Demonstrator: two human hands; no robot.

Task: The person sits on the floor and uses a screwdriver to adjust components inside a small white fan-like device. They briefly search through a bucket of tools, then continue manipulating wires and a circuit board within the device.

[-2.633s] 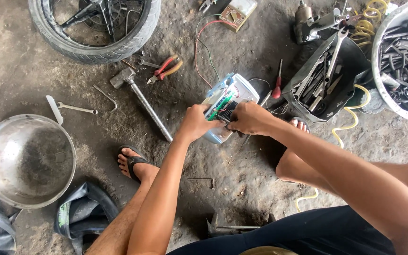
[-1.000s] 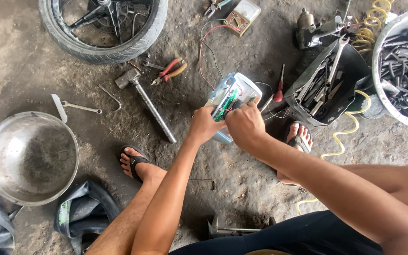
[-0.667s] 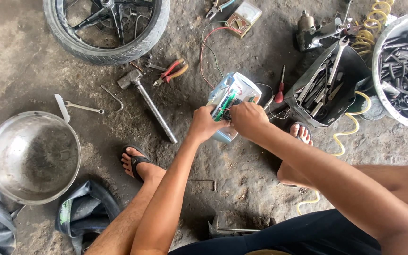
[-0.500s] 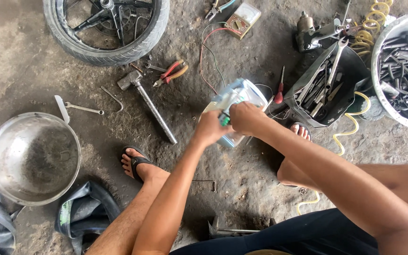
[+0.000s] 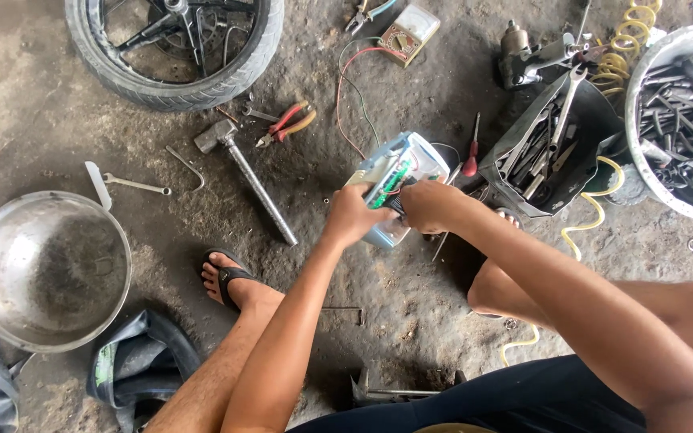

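Since half a second before, you had tipped the unit point(image 5: 395, 180) back a little, so more of its pale casing and green board showed between your hands. Your left hand point(image 5: 354, 215) was clamped on its left side, fingers curled under the near edge. Your right hand point(image 5: 431, 207) covered its right near corner, fingers bunched together on the open face; what they pinched, I could not tell. It hung just above the floor point(image 5: 66, 128), near the middle of the scene, with red and green wires running far to the meter point(image 5: 407, 34). A red screwdriver point(image 5: 472, 144) lay just right of it, beside the black tool bag point(image 5: 551, 160). Left of it lay the hammer point(image 5: 246, 176) and red pliers point(image 5: 289, 124), with the wheel point(image 5: 178, 48) beyond. A steel bowl point(image 5: 46, 269) sat far left, and your sandalled foot point(image 5: 230, 281) rested near.
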